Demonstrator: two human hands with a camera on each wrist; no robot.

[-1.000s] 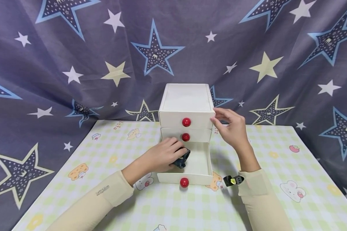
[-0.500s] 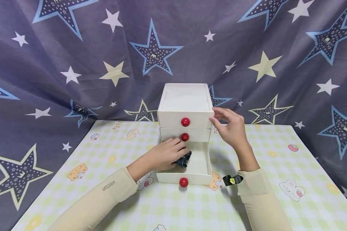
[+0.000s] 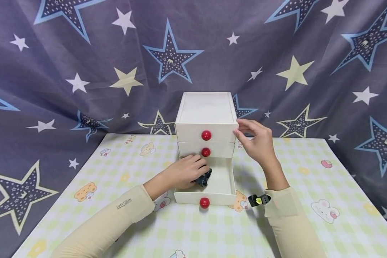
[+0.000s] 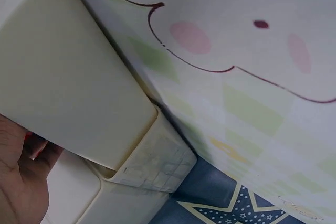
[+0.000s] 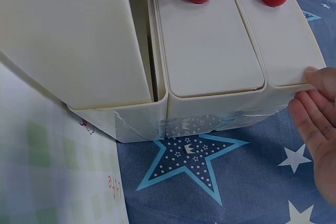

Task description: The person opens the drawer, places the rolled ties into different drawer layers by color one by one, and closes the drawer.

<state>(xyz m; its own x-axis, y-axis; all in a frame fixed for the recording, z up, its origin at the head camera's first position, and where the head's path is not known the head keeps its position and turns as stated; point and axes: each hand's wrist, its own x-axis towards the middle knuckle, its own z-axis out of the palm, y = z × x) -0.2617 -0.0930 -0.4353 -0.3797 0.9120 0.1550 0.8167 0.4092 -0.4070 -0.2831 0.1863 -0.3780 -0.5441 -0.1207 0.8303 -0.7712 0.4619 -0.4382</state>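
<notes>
A white three-drawer cabinet (image 3: 208,107) with red knobs stands on the table, its bottom drawer (image 3: 217,198) pulled out. My left hand (image 3: 187,171) reaches over the drawer's left side and grips a dark, crumpled, cloth-like thing (image 3: 204,178) inside it; the fingers partly cover it, so its kind is unclear. In the left wrist view, part of my left hand (image 4: 23,177) shows beside the drawer wall. At the cabinet's upper right front corner, my right hand (image 3: 257,141) holds on, thumb (image 5: 320,78) on the front edge and fingers along the side.
A pale green checked cloth (image 3: 309,236) with cartoon prints covers the table. Behind it hangs a dark curtain (image 3: 213,68) with stars. A small black object (image 3: 259,200) with a yellow-green mark shows by the right cuff. The upper two drawers are closed.
The left hand and the dark thing shifted slightly right, then back a little left, within the drawer. The right hand keeps its place on the cabinet corner. The camera view drifted slightly.
</notes>
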